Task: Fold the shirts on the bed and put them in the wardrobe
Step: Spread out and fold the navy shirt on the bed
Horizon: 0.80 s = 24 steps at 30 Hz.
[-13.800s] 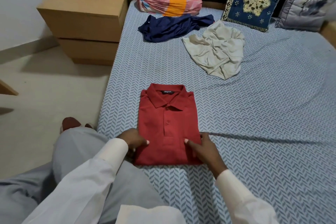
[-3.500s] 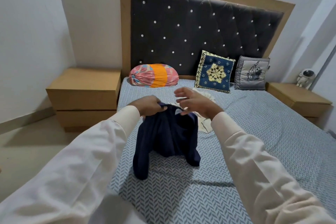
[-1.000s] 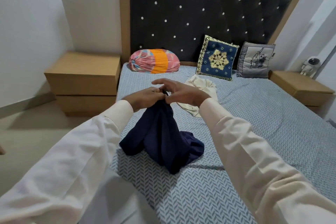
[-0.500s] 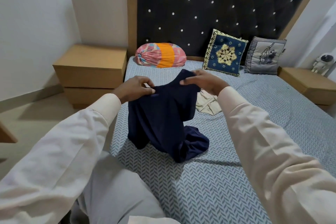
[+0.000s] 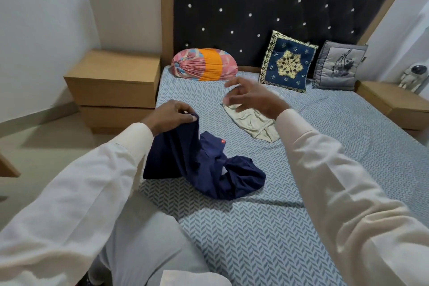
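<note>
Left hand (image 5: 173, 115) pinches navy shirt (image 5: 199, 165) by one edge, rest heaped near bed's (image 5: 348, 146) left edge. Right hand (image 5: 251, 97) free, fingers spread. Risk: single-point hold lets shirt twist, folds uneven.

Bed (image 5: 325, 169) — navy shirt (image 5: 178, 155), cream shirt (image 5: 253, 121), bolster (image 5: 204, 65), blue cushion (image 5: 287, 62), grey cushion (image 5: 336, 65)

The left arm (image 5: 81, 193) and the right arm (image 5: 336, 181) are stretched forward. The left hand (image 5: 171, 115) is held lower and nearer, thumb and fingers pinched on the navy shirt (image 5: 199, 165). The right hand (image 5: 253, 97) is raised farther right, with its fingers spread, loosely curved and slightly blurred.
</note>
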### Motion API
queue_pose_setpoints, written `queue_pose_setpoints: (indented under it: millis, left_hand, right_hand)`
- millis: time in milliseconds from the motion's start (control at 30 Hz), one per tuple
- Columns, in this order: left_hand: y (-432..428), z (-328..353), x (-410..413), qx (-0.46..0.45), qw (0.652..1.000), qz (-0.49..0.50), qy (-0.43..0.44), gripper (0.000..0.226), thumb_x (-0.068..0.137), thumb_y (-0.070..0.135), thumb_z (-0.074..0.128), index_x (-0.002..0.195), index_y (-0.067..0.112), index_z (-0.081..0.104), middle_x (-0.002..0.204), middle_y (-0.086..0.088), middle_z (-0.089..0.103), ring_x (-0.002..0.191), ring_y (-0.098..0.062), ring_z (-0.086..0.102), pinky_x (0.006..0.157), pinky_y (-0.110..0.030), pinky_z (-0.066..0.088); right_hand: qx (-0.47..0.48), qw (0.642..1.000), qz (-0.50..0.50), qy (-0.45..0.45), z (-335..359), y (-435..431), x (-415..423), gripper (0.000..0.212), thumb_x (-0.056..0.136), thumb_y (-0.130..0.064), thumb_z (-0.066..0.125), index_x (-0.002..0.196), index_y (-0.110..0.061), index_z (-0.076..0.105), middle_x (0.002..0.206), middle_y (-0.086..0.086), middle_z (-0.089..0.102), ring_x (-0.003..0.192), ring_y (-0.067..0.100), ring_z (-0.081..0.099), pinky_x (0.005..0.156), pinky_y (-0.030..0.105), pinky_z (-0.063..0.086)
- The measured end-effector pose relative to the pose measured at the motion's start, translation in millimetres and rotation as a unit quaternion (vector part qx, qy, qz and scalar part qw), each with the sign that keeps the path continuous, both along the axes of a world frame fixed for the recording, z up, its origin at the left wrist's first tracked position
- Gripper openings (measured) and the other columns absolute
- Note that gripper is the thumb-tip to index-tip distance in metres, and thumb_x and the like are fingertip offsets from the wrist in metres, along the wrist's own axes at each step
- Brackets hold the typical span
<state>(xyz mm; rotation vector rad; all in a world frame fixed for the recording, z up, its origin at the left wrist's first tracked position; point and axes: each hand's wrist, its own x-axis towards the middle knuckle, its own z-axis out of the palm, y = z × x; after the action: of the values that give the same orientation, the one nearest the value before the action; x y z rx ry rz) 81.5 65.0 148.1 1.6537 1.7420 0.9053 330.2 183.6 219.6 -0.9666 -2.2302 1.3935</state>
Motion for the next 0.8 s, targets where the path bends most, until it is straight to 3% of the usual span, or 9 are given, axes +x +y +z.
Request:
queue_pose_setpoints:
  millis: [67, 200, 267, 367, 467, 567, 667, 733, 800]
  left_hand:
    - [8, 8, 21, 0.034, 0.999, -0.008, 0.011, 0.003, 0.086, 0.034, 0.072, 0.086, 0.033, 0.075, 0.088, 0.009, 0.072, 0.086, -0.010, 0.065, 0.075, -0.030, 0.048]
    - [10, 27, 33, 0.102, 0.993, 0.012, 0.062, 0.004, 0.086, 0.029, 0.071, 0.089, 0.030, 0.074, 0.088, 0.010, 0.072, 0.082, -0.005, 0.065, 0.068, -0.019, 0.045]
    - [3, 25, 17, 0.065, 0.996, 0.016, 0.060, 0.008, 0.085, 0.029, 0.074, 0.093, 0.030, 0.073, 0.090, 0.009, 0.072, 0.081, -0.007, 0.067, 0.072, -0.026, 0.054]
    - [-9, 17, 0, 0.010, 1.000, 0.009, -0.019, 0.016, 0.083, 0.029, 0.079, 0.097, 0.027, 0.073, 0.089, 0.004, 0.075, 0.080, -0.011, 0.070, 0.081, -0.037, 0.058]
    - [-10, 17, 5, -0.077, 0.994, -0.022, -0.075, 0.028, 0.078, 0.036, 0.083, 0.103, 0.026, 0.074, 0.092, 0.004, 0.077, 0.083, -0.015, 0.074, 0.075, -0.031, 0.059]
    - [-2, 4, 3, -0.181, 0.976, -0.075, 0.100, 0.033, 0.074, 0.043, 0.084, 0.101, 0.026, 0.075, 0.094, 0.005, 0.076, 0.086, -0.016, 0.072, 0.084, -0.038, 0.058]
    - [3, -13, -14, -0.132, 0.983, 0.000, 0.126, 0.022, 0.081, 0.041, 0.079, 0.094, 0.022, 0.075, 0.091, 0.001, 0.074, 0.086, -0.017, 0.068, 0.084, -0.037, 0.055]
    - [5, -15, -25, -0.081, 0.985, 0.027, 0.147, 0.013, 0.086, 0.035, 0.075, 0.086, 0.022, 0.073, 0.086, -0.002, 0.072, 0.081, -0.017, 0.064, 0.075, -0.035, 0.050]
    - [8, -18, -34, -0.060, 0.976, 0.036, 0.207, 0.012, 0.089, 0.029, 0.070, 0.079, 0.026, 0.067, 0.085, -0.004, 0.070, 0.077, -0.019, 0.060, 0.072, -0.035, 0.049]
  right_hand:
    - [-0.014, 0.996, 0.078, -0.048, -15, -20, -27, 0.053, 0.084, -0.008, 0.078, 0.130, -0.016, 0.052, 0.114, 0.013, 0.068, 0.095, 0.021, 0.069, 0.079, 0.039, 0.058]
    - [0.036, 0.995, 0.051, -0.079, -37, -32, -52, 0.032, 0.085, 0.004, 0.056, 0.111, -0.013, 0.060, 0.093, 0.010, 0.056, 0.078, 0.020, 0.062, 0.068, 0.043, 0.062]
    - [0.101, 0.989, 0.018, -0.108, -30, -26, -47, 0.026, 0.086, 0.001, 0.050, 0.100, -0.015, 0.065, 0.088, 0.007, 0.059, 0.071, 0.017, 0.061, 0.060, 0.035, 0.059]
    - [0.268, 0.948, -0.008, -0.170, -16, -7, -33, 0.034, 0.087, 0.001, 0.045, 0.101, -0.013, 0.072, 0.097, 0.000, 0.066, 0.085, 0.015, 0.061, 0.076, 0.027, 0.050]
    - [0.293, 0.935, -0.020, -0.198, -4, 5, -28, 0.034, 0.089, -0.001, 0.043, 0.097, -0.016, 0.073, 0.100, -0.002, 0.066, 0.097, 0.016, 0.058, 0.082, 0.026, 0.042]
    - [0.281, 0.916, 0.015, -0.288, 4, 15, -15, 0.029, 0.089, -0.001, 0.042, 0.088, -0.016, 0.067, 0.094, 0.000, 0.063, 0.090, 0.018, 0.054, 0.069, 0.026, 0.036]
    - [0.246, 0.924, -0.036, -0.290, 5, 28, 12, 0.019, 0.092, -0.008, 0.045, 0.088, -0.011, 0.064, 0.093, 0.007, 0.062, 0.089, 0.021, 0.053, 0.069, 0.026, 0.040]
    - [0.194, 0.918, -0.034, -0.343, -2, 36, 31, 0.012, 0.095, -0.019, 0.052, 0.090, -0.015, 0.062, 0.096, 0.006, 0.059, 0.091, 0.021, 0.051, 0.078, 0.029, 0.040]
    - [0.169, 0.899, -0.019, -0.404, -19, 42, 46, 0.017, 0.087, -0.030, 0.064, 0.084, -0.014, 0.064, 0.091, 0.004, 0.060, 0.088, 0.023, 0.053, 0.074, 0.032, 0.040]
